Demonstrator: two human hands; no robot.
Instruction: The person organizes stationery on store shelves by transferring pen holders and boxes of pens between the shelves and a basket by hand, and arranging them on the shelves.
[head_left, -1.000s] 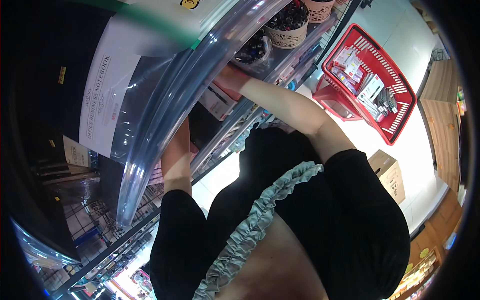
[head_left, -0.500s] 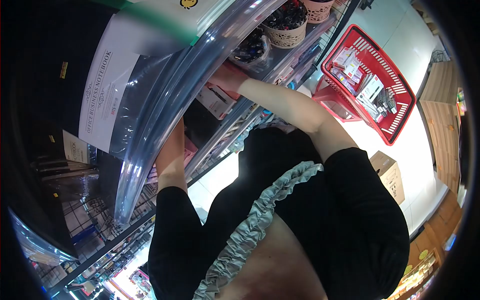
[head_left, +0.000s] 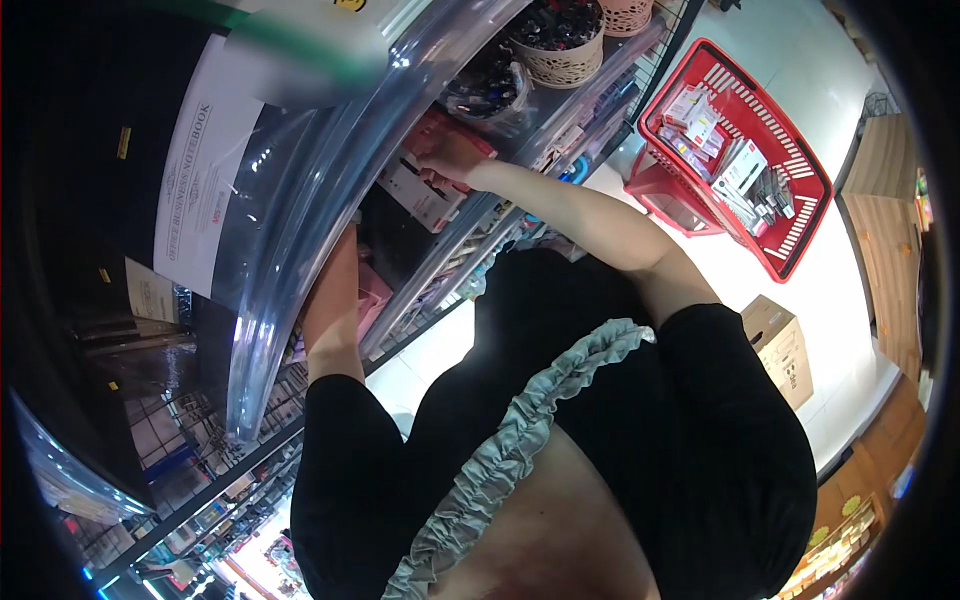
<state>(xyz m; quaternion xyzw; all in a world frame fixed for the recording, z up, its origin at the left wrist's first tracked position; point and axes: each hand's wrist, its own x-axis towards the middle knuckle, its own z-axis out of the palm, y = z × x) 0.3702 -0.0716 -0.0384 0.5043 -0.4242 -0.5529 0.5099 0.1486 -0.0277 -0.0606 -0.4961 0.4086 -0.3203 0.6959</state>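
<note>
My right hand (head_left: 452, 162) is over the shelf with its fingers curled at the upper edge of a white box (head_left: 425, 200) printed with a dark pen. Whatever its fingers hold, if anything, is too small to make out. Behind that hand a red box (head_left: 440, 125) shows. My left forearm (head_left: 335, 300) reaches up beneath the hanging clear plastic sleeves (head_left: 330, 200), which hide the fingers of that hand. Beside this forearm sits a pink box (head_left: 372, 298).
A red shopping basket (head_left: 690, 215) with several small packages stands on the floor at right. Pale openwork pots (head_left: 560, 65) of dark items are on the shelf. A cardboard box (head_left: 785, 350) is on the floor. A packaged notebook (head_left: 200, 180) hangs close at left.
My right hand has come up into clearer view, its fingers now curled over the white box's edge. My left arm stays beneath the sleeves. The view has shifted slightly.
</note>
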